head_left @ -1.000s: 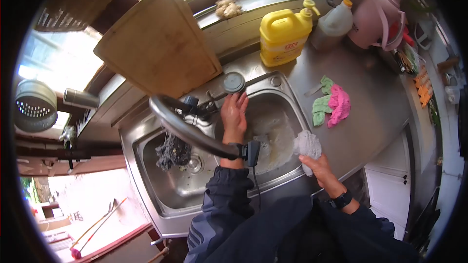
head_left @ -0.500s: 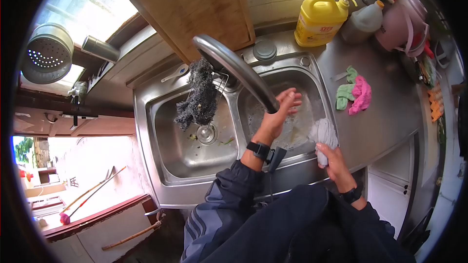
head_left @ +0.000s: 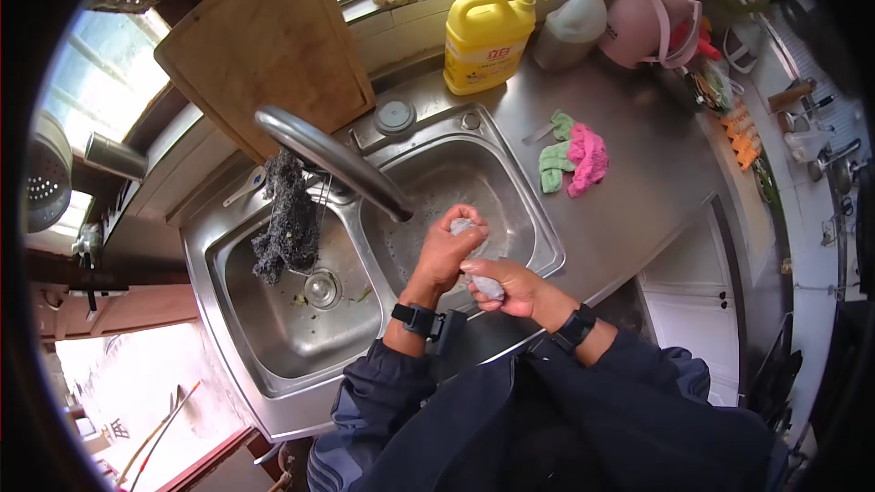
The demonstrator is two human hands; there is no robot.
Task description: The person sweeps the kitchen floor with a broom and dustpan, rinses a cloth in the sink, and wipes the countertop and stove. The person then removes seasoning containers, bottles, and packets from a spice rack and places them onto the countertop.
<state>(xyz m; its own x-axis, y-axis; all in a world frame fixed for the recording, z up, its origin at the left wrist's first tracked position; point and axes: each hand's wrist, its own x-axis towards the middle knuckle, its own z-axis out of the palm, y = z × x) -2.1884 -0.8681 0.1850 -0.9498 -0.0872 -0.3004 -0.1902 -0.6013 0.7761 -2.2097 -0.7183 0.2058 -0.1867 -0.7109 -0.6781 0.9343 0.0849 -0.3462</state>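
Both hands grip a wrung, light grey cloth (head_left: 488, 288) over the front of the right sink basin (head_left: 428, 178). My left hand (head_left: 447, 253) is closed round its upper end, and a bit of cloth shows between the fingers. Just below and to the right, my right hand (head_left: 512, 288) wraps the lower part, touching the left. The curved faucet (head_left: 337, 159) ends above the basin, just up and left of my hands. A dark grey, shaggy cloth (head_left: 290, 223) hangs at the back of the left basin (head_left: 273, 346).
Green (head_left: 554, 167) and pink cloths (head_left: 588, 159) lie on the counter at the right. Behind stand a yellow pump bottle (head_left: 488, 44), a translucent jug (head_left: 571, 29) and a pink thermos (head_left: 649, 14). A wooden board (head_left: 269, 50) leans at the back left.
My left hand has moved from beneath the faucet to the grey cloth and closed on it. My right hand has brought the cloth left, off the basin's right edge. The view has shifted.
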